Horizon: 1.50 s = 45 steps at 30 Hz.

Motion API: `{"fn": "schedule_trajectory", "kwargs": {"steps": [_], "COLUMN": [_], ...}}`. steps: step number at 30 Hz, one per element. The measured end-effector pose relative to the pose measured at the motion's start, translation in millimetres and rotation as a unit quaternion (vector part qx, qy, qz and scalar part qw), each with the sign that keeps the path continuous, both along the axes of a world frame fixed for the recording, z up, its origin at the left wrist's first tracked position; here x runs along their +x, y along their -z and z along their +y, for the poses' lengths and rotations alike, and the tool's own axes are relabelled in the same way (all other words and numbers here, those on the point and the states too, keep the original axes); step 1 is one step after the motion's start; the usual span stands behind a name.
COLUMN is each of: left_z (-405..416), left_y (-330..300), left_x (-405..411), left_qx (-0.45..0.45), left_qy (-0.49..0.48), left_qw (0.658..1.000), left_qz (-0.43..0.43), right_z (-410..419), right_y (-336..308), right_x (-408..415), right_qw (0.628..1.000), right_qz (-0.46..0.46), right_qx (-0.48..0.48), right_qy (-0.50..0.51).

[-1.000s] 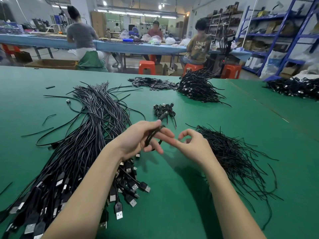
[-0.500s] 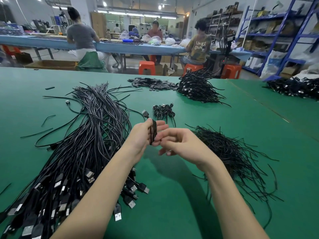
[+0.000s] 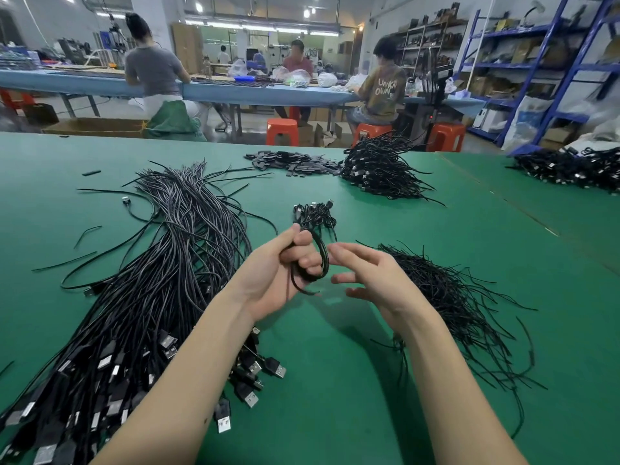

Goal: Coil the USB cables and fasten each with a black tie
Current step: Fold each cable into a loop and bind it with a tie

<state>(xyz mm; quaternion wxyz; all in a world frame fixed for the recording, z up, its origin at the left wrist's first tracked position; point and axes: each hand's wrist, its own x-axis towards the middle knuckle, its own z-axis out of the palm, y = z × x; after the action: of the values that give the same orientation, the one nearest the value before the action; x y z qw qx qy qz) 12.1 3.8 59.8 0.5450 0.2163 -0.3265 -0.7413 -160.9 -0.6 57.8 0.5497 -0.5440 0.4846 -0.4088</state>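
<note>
The left hand [image 3: 285, 263] grips a coiled USB cable [image 3: 313, 263] above the middle of the green surface [image 3: 369, 380], its loop now hanging open below the curled fingers rather than pinched flat. The right hand [image 3: 372, 280], half a second ago closed against the coil, has drawn just clear with fingers spread and empty, near the heap of black ties [image 3: 453, 297].

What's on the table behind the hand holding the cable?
Just behind the left hand and its coiled cable lies a small clump of cables on the green table. The hand covers the clump's near edge, so that part cannot be seen.
</note>
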Motion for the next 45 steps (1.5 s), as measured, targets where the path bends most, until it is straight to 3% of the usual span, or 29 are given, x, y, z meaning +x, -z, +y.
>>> {"fn": "schedule_trajectory", "kwargs": {"steps": [4,6,11,13,15,16,19,20,24,26,32,36,40,43,45], "left_z": [2,-2,-2,-1,-1,-2,2,3,2,3,4,7,11,10,6], "left_y": [5,7,19,25,28,28,24,24,25,23,23,26,32,39,44], "left_x": [-4,-10,-23,-24,-24,-25,-29,-31,-31,-30,-34,-41,-51,-51,-50], "left_qx": [-0.011,-0.027,-0.159,-0.206,-0.234,-0.232,-0.197,-0.199,-0.228,-0.234,-0.259,-0.275,-0.255,-0.216,-0.176], "left_qy": [0.016,-0.047,-0.199,-0.235,-0.25,-0.24,-0.169,-0.159,-0.212,-0.22,-0.177,-0.152,-0.184,-0.198,-0.193], "left_qw": [0.998,0.985,0.847,0.786,0.754,0.761,0.843,0.851,0.769,0.754,0.708,0.739,0.79,0.823,0.849], "left_qz": [-0.06,-0.165,-0.467,-0.534,-0.561,-0.556,-0.471,-0.46,-0.558,-0.573,-0.632,-0.597,-0.527,-0.487,-0.459], "right_z": [0,-1,-3,-4,-4,-4,-2,-2,-3,-2,-2,-3,-5,-4,-2], "right_y": [0,2,5,6,5,4,5,6,4,1,1,-1,2,1,-4], "right_x": [0,2,9,10,10,10,15,15,14,15,8,-2,-4,-5,-13], "right_qw": [0.996,0.991,0.982,0.98,0.981,0.982,0.98,0.978,0.976,0.979,0.982,0.987,0.984,0.987,0.992], "right_qz": [0.027,0.036,0.004,0.001,-0.027,-0.042,-0.031,-0.012,0.04,0.043,0.047,-0.013,-0.068,-0.047,0.038], "right_qx": [-0.086,-0.109,-0.136,-0.147,-0.144,-0.143,-0.15,-0.157,-0.182,-0.178,-0.138,-0.105,-0.06,-0.05,-0.028], "right_qy": [0.026,0.064,0.129,0.134,0.126,0.119,0.125,0.135,0.114,0.086,0.122,0.118,0.156,0.148,0.118]}}
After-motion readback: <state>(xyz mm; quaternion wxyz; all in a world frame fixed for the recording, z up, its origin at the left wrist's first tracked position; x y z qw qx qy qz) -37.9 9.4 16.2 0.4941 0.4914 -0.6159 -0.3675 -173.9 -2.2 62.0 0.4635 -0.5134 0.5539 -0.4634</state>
